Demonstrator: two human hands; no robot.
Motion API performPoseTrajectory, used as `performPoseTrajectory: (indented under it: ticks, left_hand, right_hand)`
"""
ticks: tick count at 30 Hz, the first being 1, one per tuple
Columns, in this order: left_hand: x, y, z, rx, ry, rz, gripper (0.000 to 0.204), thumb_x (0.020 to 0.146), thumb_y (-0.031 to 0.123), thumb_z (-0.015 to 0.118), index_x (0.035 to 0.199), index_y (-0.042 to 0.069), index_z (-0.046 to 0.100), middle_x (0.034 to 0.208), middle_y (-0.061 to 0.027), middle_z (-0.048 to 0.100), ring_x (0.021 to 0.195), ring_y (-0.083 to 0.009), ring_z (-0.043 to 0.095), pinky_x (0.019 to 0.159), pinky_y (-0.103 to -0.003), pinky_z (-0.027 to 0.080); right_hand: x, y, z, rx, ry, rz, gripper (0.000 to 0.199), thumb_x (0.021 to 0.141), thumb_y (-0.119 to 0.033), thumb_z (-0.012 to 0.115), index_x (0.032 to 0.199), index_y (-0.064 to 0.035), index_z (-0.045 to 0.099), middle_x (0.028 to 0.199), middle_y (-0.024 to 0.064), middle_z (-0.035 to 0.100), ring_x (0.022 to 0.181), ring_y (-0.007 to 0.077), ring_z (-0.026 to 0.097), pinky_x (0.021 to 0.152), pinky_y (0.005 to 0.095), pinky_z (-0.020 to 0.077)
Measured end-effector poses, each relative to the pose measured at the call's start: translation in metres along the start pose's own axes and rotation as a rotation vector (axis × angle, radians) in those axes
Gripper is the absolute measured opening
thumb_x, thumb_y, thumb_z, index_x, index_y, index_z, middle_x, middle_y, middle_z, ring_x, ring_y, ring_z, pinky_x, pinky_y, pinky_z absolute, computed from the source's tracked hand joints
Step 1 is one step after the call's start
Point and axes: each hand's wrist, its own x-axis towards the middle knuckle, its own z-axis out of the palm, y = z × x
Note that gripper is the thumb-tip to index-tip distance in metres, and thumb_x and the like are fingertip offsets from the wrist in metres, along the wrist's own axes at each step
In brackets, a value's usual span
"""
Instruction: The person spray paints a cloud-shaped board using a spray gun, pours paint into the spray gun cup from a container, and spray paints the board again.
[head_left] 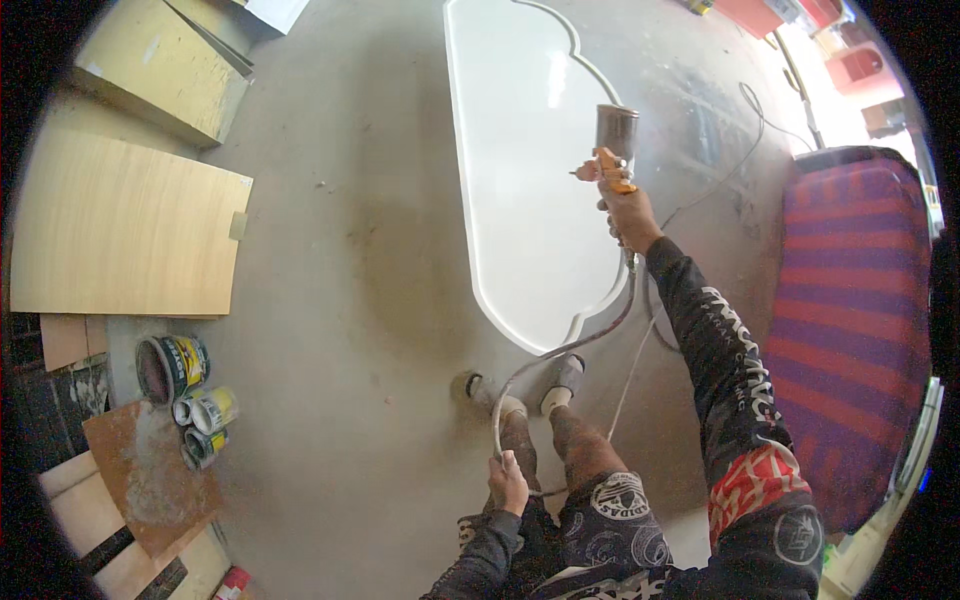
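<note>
A spray gun [617, 180] with an orange body and a dark cup is gripped in my right hand [630, 217], arm stretched out ahead. Beneath it lies a large white panel [540, 200] with a raised rim, straight on the left and curved on the right. From the gun's handle an air hose [560, 350] loops back toward me. My left hand [509, 482], low by my leg, is closed around that hose. Whether the gun's trigger is pressed is hidden by my fingers.
Paint cans [172, 368] stand on the left, below a pale wooden board [130, 225]. At the right is a long piece covered in red and purple striped cloth [850, 330]. A thin cable [755, 110] runs over the concrete floor [320, 300]. My feet are close to the panel's near end.
</note>
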Motion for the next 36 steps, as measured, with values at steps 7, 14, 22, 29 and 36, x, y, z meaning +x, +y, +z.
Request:
performPoseTrajectory:
  ticks: [7,14,22,29,36]
  left_hand:
    - [-0.001,0.006,-0.011,0.064,-0.009,0.186,0.051,0.095,0.047,0.046,0.097,-0.002,0.058,0.081,-0.0184,0.061,0.077,-0.0343,0.059,0.07,-0.044,0.045]
    - [-0.001,0.018,-0.012,0.129,-0.067,0.133,0.047,0.096,0.043,0.045,0.096,-0.003,0.056,0.086,-0.024,0.059,0.081,-0.0414,0.056,0.074,-0.045,0.044]
    - [-0.007,0.024,-0.011,0.107,0.016,0.164,0.042,0.096,0.045,0.046,0.096,0.003,0.049,0.078,-0.0102,0.05,0.071,-0.0248,0.05,0.062,-0.036,0.04]
    - [-0.015,0.012,-0.032,0.13,0.068,0.078,0.058,0.094,0.054,0.042,0.104,-0.002,0.05,0.091,-0.0247,0.059,0.087,-0.0427,0.058,0.075,-0.046,0.044]
    - [-0.006,-0.013,-0.059,0.105,0.074,0.062,0.058,0.093,0.055,0.044,0.101,-0.003,0.049,0.093,-0.0274,0.059,0.089,-0.0442,0.058,0.076,-0.048,0.044]
  right_hand:
    - [0.01,0.023,-0.039,-0.468,0.439,-0.083,0.039,0.088,-0.042,0.06,0.08,-0.0038,0.063,0.061,0.0032,0.055,0.043,0.0137,0.051,0.04,0.031,0.0424]
    - [0.012,0.039,-0.05,-0.775,0.797,-0.377,0.038,0.088,-0.038,0.058,0.092,-0.0013,0.065,0.089,0.0268,0.065,0.095,0.0455,0.06,0.079,0.0476,0.0482]
    - [0.002,0.047,-0.027,-0.562,0.484,-0.175,0.039,0.088,-0.039,0.06,0.093,-0.0003,0.064,0.078,0.0199,0.066,0.074,0.0361,0.065,0.067,0.0421,0.0504]
    - [-0.057,0.017,0.036,-0.176,0.136,-0.067,0.028,0.089,-0.034,0.061,0.089,-0.0054,0.061,0.059,-0.0039,0.052,0.043,0.0075,0.047,0.037,0.0245,0.0365]
    - [-0.097,0.013,0.052,-0.006,-0.036,-0.006,0.024,0.091,-0.031,0.061,0.089,-0.0072,0.056,0.064,-0.0033,0.05,0.041,0.0051,0.042,0.033,0.0222,0.0323]
